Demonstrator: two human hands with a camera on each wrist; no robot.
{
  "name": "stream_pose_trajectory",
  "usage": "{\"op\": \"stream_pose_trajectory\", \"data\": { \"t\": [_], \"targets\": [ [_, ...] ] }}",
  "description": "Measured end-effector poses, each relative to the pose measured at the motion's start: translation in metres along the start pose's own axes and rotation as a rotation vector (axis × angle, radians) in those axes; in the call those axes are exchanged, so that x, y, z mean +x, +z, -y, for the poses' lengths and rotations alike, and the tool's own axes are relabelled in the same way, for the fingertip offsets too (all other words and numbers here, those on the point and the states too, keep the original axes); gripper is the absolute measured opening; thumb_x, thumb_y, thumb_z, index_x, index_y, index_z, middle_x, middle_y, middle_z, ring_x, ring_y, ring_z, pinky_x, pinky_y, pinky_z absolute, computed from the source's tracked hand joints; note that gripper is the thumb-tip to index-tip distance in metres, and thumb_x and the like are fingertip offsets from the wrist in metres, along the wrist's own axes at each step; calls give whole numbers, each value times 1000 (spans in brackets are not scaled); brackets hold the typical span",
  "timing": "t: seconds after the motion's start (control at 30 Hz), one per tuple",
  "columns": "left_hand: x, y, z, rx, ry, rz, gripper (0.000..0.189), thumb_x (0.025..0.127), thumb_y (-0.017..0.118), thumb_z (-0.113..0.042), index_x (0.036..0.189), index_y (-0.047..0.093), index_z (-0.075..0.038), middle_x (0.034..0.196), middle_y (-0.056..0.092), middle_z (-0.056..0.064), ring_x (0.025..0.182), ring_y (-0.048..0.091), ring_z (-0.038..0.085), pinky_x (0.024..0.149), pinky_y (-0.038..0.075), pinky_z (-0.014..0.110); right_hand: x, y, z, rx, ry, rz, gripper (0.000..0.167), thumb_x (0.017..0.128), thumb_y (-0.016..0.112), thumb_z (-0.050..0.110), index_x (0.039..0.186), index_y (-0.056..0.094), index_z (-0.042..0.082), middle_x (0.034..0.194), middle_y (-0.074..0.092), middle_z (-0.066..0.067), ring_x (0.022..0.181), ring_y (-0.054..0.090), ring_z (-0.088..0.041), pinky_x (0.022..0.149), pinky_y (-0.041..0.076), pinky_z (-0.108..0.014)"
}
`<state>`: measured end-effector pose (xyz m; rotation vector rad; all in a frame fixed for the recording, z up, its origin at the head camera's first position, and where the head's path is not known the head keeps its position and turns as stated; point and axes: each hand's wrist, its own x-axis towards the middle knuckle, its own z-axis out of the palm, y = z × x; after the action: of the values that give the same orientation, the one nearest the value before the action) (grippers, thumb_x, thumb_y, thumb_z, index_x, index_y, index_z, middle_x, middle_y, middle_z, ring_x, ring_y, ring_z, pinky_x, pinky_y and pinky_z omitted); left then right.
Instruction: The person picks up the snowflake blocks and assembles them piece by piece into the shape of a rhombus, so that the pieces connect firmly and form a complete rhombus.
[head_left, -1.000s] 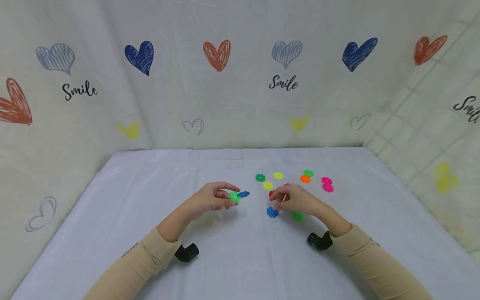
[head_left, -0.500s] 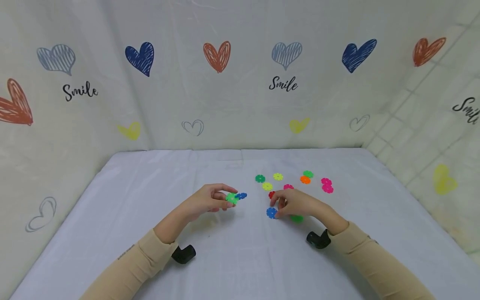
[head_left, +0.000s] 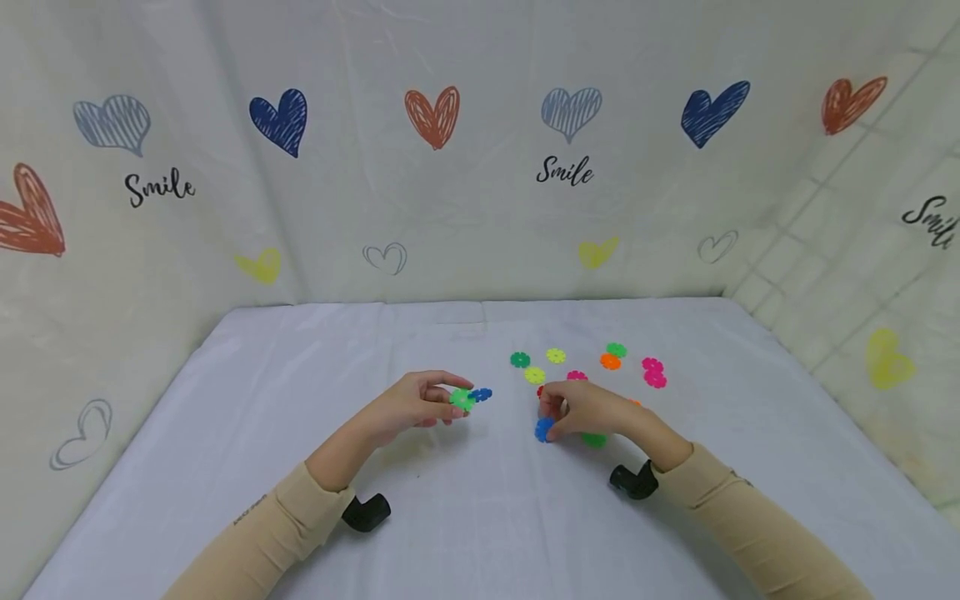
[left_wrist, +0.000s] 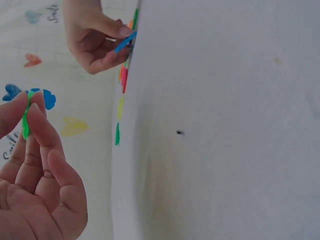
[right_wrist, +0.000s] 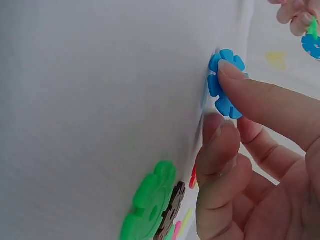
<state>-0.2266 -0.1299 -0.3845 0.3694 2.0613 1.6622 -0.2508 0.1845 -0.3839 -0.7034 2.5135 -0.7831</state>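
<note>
My left hand [head_left: 412,404] pinches a bright green flower-shaped plastic disc [head_left: 462,400] between thumb and fingers, above the table. Slotted into that disc's right side is a blue disc [head_left: 483,394], seen nearly edge-on. To the right, my right hand [head_left: 592,408] pinches another blue flower disc [right_wrist: 215,86] between thumb and fingertips. This disc stands tilted, its lower edge at or just above the cloth; contact is hard to tell. Under and behind the right hand lie a green disc [head_left: 595,439] and a dark brown disc [right_wrist: 170,212].
Beyond the right hand, several loose discs lie on the white cloth [head_left: 465,533]: dark green [head_left: 520,359], yellow [head_left: 556,356], orange [head_left: 611,362], overlapping pink ones [head_left: 655,379] and a partly hidden red one [head_left: 540,391]. A heart-printed curtain [head_left: 480,200] hangs at the back.
My right hand has lowered onto the blue disc that lay flat and now pinches and tilts it. The left hand, with its joined green and blue discs, has shifted slightly left.
</note>
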Motion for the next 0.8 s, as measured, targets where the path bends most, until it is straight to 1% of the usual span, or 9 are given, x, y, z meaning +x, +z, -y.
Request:
{"op": "stream_pose_trajectory", "data": {
  "t": [0.2,0.37,0.47,0.6,0.7,0.8],
  "targets": [
    [0,0,3,2,-5,-4,45,92,75,-14,135,64,-5,93,73,13,83,65,18,71,44,30,-2,2,1,16,-7,14,23,87,83,11,93,61,11,85,62,2,84,59,-17,74,52,-32],
    [1,0,5,12,-6,-7,45,92,76,-15,135,64,-7,91,71,11,84,65,19,74,45,31,-3,1,1,36,14,10,22,88,82,13,98,63,11,79,61,0,76,59,-16,71,51,-32],
    [2,1,3,18,-10,-17,44,92,76,-15,134,65,-9,94,72,13,85,65,19,76,45,32,-4,-1,1,89,25,-36,24,88,81,15,106,66,11,78,61,-1,72,60,-18,68,51,-31],
    [2,2,1,20,-20,-19,44,93,75,-15,135,65,-10,101,74,16,86,65,18,79,46,34,-4,-5,0,195,16,-125,28,91,79,18,116,69,9,79,63,-3,67,58,-20,60,48,-28],
    [2,3,2,22,-24,-17,44,94,74,-15,136,64,-9,104,74,16,86,65,17,80,47,35,-3,-7,0,261,14,-161,28,92,78,18,117,70,8,81,65,-10,64,56,-23,55,44,-26],
    [2,2,4,18,-21,-10,45,95,72,-14,139,62,-8,104,76,12,86,65,17,80,47,35,-3,-7,2,294,19,-189,25,92,78,17,115,72,9,85,67,-13,66,58,-27,55,45,-28]
  ]
}}
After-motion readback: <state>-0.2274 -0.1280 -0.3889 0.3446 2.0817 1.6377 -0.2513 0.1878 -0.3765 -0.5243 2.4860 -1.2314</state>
